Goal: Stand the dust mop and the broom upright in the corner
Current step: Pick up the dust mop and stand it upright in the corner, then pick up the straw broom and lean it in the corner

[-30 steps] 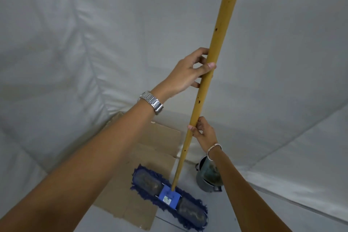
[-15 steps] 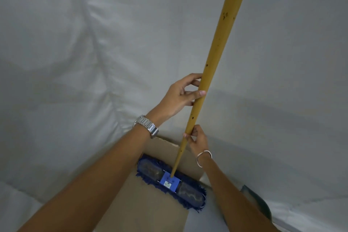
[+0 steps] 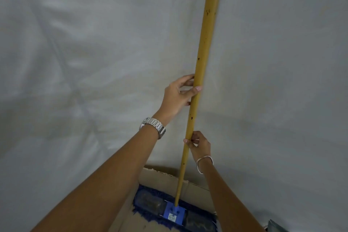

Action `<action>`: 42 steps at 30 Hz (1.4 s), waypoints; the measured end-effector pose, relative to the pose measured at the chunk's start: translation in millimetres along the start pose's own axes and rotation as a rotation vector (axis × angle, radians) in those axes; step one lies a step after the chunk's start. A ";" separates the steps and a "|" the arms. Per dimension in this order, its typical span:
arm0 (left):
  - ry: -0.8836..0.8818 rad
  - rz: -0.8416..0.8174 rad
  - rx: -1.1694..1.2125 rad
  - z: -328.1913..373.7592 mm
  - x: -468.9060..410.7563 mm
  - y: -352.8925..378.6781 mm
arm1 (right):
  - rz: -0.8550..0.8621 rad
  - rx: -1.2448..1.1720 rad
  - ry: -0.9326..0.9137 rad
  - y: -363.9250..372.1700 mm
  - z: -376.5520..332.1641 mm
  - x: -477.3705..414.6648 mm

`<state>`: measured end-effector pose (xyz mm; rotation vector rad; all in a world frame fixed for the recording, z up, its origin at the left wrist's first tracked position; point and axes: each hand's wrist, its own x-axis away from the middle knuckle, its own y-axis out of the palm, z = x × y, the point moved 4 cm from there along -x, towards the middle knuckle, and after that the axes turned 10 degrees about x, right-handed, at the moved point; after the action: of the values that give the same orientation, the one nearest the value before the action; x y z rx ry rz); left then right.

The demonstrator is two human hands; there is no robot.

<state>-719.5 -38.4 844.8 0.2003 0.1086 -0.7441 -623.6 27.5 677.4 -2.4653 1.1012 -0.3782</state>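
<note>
Head view: the dust mop (image 3: 195,100) stands a lot straighter than half a second ago, its yellow pole nearly vertical against the white sheeting (image 3: 75,62). I've got the left hand (image 3: 178,96) wrapped round the pole mid-height, and the right hand (image 3: 199,145) pinching it lower down, both grips clamped on. The blue mop head sits on the cardboard (image 3: 160,177), closer to the wall now. The gray bin (image 3: 276,227) has slid almost out of frame.
</note>
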 end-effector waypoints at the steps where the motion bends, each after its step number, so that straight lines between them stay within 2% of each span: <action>1: -0.003 0.012 0.006 -2.8 -5.5 -1.9 | 0.008 -0.003 0.005 0.7 1.3 -4.6; 9: 0.020 0.104 0.099 -21.1 -11.0 -5.8 | 0.036 -0.014 0.015 2.7 9.7 -8.1; 13: 0.101 0.094 0.045 -23.0 -3.8 -6.8 | 0.044 -0.006 0.034 4.0 9.7 -5.6; 16: 0.167 0.084 -0.083 -24.2 8.0 -12.8 | 0.027 0.050 0.059 1.6 13.1 2.8; 20: 0.143 0.032 -0.275 -28.3 27.8 -21.9 | 0.043 0.110 0.063 -16.5 14.5 26.0; 25: 0.144 -0.088 -0.838 -32.4 63.7 -20.8 | 0.121 0.421 -0.052 -62.9 2.4 68.7; 27: 0.164 -0.092 -0.990 -29.0 82.9 -9.0 | 0.162 0.537 -0.099 -89.9 -6.6 89.6; 31: 0.211 -0.057 -1.081 -11.8 125.0 34.9 | 0.245 0.686 -0.126 -153.7 -21.1 137.8; 36: 0.313 -0.125 -1.090 8.5 188.3 114.6 | 0.359 0.872 -0.077 -244.6 -15.5 205.7; 42: 0.425 -0.217 -1.049 17.2 258.2 222.2 | 0.501 1.017 0.018 -349.9 37.0 270.3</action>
<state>-378.8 -53.3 849.6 -0.6698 0.9096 -0.7645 -207.6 43.7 830.9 -1.2644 1.0991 -0.6033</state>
